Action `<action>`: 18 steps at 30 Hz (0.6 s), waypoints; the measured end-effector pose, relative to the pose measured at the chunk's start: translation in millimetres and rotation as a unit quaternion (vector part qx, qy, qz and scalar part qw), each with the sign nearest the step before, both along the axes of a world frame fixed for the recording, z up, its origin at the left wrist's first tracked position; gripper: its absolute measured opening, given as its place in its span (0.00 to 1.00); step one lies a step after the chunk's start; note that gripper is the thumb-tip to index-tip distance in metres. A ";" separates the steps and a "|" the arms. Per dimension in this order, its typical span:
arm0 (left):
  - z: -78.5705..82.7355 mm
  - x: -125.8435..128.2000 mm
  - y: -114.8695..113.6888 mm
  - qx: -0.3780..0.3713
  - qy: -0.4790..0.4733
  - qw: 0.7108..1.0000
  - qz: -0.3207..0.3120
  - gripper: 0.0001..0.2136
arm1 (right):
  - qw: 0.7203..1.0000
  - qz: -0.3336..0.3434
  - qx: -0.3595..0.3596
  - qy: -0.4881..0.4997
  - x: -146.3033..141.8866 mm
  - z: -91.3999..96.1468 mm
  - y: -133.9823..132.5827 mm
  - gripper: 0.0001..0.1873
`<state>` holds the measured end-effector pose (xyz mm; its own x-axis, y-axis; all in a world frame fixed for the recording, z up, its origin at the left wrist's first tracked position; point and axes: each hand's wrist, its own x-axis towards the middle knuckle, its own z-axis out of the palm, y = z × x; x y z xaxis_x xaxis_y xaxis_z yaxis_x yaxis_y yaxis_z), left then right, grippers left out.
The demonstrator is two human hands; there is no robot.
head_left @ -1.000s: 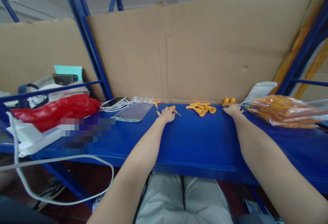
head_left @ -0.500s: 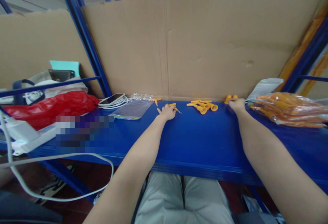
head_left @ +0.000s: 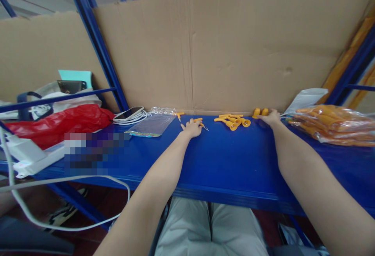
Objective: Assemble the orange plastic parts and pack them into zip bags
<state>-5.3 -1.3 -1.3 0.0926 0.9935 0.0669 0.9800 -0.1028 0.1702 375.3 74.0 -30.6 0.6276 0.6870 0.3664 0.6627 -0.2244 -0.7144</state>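
Observation:
My left hand (head_left: 191,129) lies far out on the blue shelf (head_left: 222,162), its fingers spread around a small orange-handled corkscrew (head_left: 200,122). My right hand (head_left: 271,118) reaches to the back of the shelf, fingers curled at two orange caps (head_left: 260,111) by the cardboard wall. Whether it grips them is hard to tell. Between the hands lies a small pile of orange T-shaped parts (head_left: 233,121).
A clear bag of orange parts (head_left: 331,125) lies at the right, a white pouch (head_left: 304,99) behind it. Left of my hand are an empty clear bag (head_left: 152,125), another orange piece (head_left: 178,115), a phone on a white cable (head_left: 129,114), a red bag (head_left: 58,123) and white boxes (head_left: 26,154).
The view has shifted slightly. My right hand has crept a little further back toward the two orange caps. My left hand has stayed at the corkscrew.

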 end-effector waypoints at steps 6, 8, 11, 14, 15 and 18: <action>-1.0 0.0 1.3 0.002 -0.003 1.000 -0.001 0.24 | 0.998 0.024 -0.033 0.048 -15.5 7.3 1.9 0.43; -1.3 0.2 1.6 0.002 -0.002 1.000 -0.001 0.24 | 0.999 0.012 -0.020 0.048 -20.9 7.7 3.5 0.43; -1.5 0.6 1.5 0.001 -0.003 1.000 -0.002 0.24 | 0.999 -0.010 -0.003 0.036 -26.0 6.4 6.6 0.42; -1.3 1.0 0.9 -0.002 -0.007 1.000 -0.005 0.24 | 0.999 -0.015 0.004 0.029 -28.9 7.1 10.2 0.39; -1.2 1.2 0.6 -0.003 -0.008 1.000 -0.006 0.24 | 0.999 -0.017 -0.001 0.028 -30.1 8.3 11.3 0.37; -0.9 1.6 -0.2 -0.005 -0.010 1.000 -0.008 0.24 | 0.999 -0.022 -0.031 0.030 -34.5 13.1 14.5 0.29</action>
